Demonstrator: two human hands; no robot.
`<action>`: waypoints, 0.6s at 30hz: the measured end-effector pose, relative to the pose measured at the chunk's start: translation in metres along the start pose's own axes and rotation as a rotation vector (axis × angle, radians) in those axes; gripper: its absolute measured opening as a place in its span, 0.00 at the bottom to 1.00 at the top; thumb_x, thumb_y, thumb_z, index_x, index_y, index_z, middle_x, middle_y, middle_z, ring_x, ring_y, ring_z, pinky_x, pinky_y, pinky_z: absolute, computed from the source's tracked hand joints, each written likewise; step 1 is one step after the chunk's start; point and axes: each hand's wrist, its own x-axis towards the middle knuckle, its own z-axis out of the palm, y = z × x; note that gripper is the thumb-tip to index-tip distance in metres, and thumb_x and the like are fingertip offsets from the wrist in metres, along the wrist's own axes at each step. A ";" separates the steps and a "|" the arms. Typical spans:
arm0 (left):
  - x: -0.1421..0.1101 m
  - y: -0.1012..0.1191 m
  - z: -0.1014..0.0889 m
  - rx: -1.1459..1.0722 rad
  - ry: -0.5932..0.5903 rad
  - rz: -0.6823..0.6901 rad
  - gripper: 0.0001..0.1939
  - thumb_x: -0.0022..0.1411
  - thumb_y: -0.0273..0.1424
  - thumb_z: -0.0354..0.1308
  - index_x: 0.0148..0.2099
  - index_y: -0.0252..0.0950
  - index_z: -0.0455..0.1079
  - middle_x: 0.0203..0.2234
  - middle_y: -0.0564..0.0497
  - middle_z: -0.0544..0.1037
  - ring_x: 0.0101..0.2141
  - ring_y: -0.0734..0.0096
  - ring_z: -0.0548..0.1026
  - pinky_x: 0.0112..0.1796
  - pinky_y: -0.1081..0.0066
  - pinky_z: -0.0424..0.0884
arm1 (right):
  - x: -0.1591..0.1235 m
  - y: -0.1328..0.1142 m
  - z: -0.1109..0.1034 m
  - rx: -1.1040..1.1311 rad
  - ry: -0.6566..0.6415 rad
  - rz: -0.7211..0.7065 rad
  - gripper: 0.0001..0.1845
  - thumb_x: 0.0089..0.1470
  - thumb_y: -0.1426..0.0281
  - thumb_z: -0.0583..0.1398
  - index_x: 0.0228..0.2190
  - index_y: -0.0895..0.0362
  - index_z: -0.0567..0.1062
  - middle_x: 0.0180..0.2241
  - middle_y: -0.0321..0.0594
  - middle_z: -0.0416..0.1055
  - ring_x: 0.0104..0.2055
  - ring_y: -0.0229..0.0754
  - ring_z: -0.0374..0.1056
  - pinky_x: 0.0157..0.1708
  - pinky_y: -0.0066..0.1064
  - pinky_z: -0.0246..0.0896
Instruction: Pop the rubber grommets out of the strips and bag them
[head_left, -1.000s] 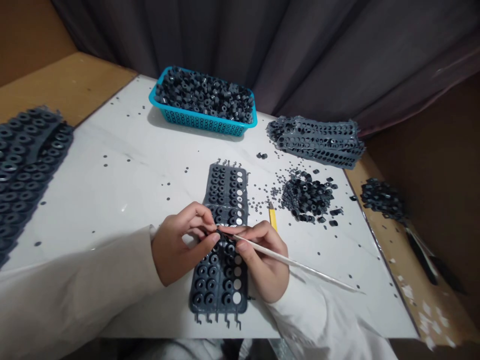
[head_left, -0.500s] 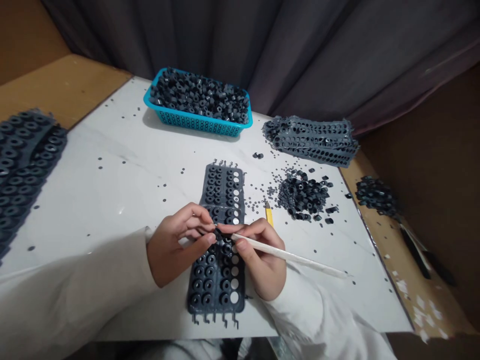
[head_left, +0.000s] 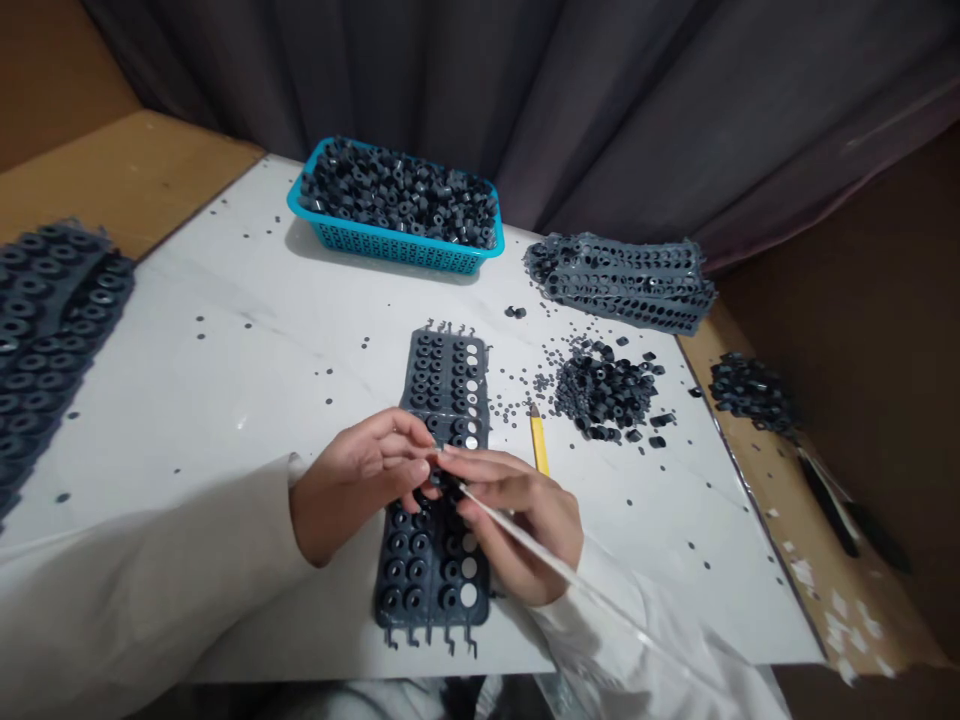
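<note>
A moulded black rubber sheet (head_left: pixel 433 592) with rows of ring-shaped bushings lies lengthwise before me, its right column showing round white gaps. Above its middle, my left hand (head_left: pixel 364 478) pinches a small black rubber bushing (head_left: pixel 438 480) between thumb and fingers. My right hand (head_left: pixel 536 520) meets it from the right, closed around a thin white stick (head_left: pixel 559 566) that slants down over the right sleeve. The stick's tip end is at the bushing; fingers partly hide the contact. Behind my right hand lies a yellow-handled tool (head_left: pixel 539 445) with a dark tip.
A blue basket (head_left: pixel 397 245) full of black bushings stands at the back. Right of centre is a pile of black pieces and small discs (head_left: pixel 607 390). Punched sheets (head_left: pixel 622 280) lie behind it. More bushing sheets (head_left: pixel 52 330) are at far left, dark-handled tools (head_left: pixel 829 500) at far right.
The white stick has swung so its rear end points more steeply down towards my right sleeve. My right hand has turned, its fingers closing in on the bushing; the left has barely moved.
</note>
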 end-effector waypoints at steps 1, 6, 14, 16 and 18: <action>0.001 0.000 0.000 -0.052 -0.056 -0.057 0.19 0.49 0.42 0.65 0.37 0.35 0.65 0.26 0.51 0.74 0.24 0.72 0.73 0.24 0.76 0.70 | 0.001 -0.001 -0.003 -0.040 -0.049 -0.070 0.11 0.49 0.79 0.61 0.32 0.52 0.72 0.43 0.41 0.76 0.47 0.45 0.72 0.46 0.42 0.71; 0.005 -0.001 -0.002 -0.271 -0.203 -0.250 0.23 0.44 0.45 0.68 0.35 0.32 0.71 0.24 0.48 0.74 0.24 0.72 0.73 0.24 0.76 0.71 | 0.002 -0.001 -0.010 -0.187 -0.177 -0.168 0.14 0.49 0.78 0.63 0.37 0.49 0.74 0.46 0.38 0.74 0.51 0.42 0.69 0.49 0.39 0.69; 0.004 0.001 0.000 -0.252 -0.117 -0.216 0.22 0.37 0.43 0.71 0.30 0.33 0.73 0.18 0.51 0.72 0.21 0.76 0.70 0.21 0.78 0.68 | -0.002 0.005 -0.008 -0.002 -0.093 -0.154 0.21 0.47 0.80 0.64 0.41 0.49 0.70 0.48 0.39 0.73 0.53 0.47 0.67 0.49 0.49 0.67; 0.004 0.002 0.000 -0.242 -0.106 -0.200 0.22 0.37 0.43 0.71 0.31 0.33 0.73 0.19 0.51 0.72 0.21 0.76 0.70 0.21 0.78 0.68 | -0.002 0.006 -0.008 0.015 -0.090 -0.132 0.19 0.48 0.81 0.63 0.40 0.50 0.70 0.48 0.39 0.73 0.53 0.48 0.67 0.49 0.50 0.66; 0.004 0.002 0.000 -0.233 -0.092 -0.195 0.23 0.37 0.43 0.71 0.31 0.32 0.73 0.21 0.51 0.73 0.21 0.76 0.69 0.21 0.78 0.67 | -0.002 0.007 -0.007 0.034 -0.074 -0.116 0.17 0.49 0.80 0.62 0.38 0.51 0.70 0.47 0.40 0.74 0.53 0.48 0.68 0.49 0.50 0.66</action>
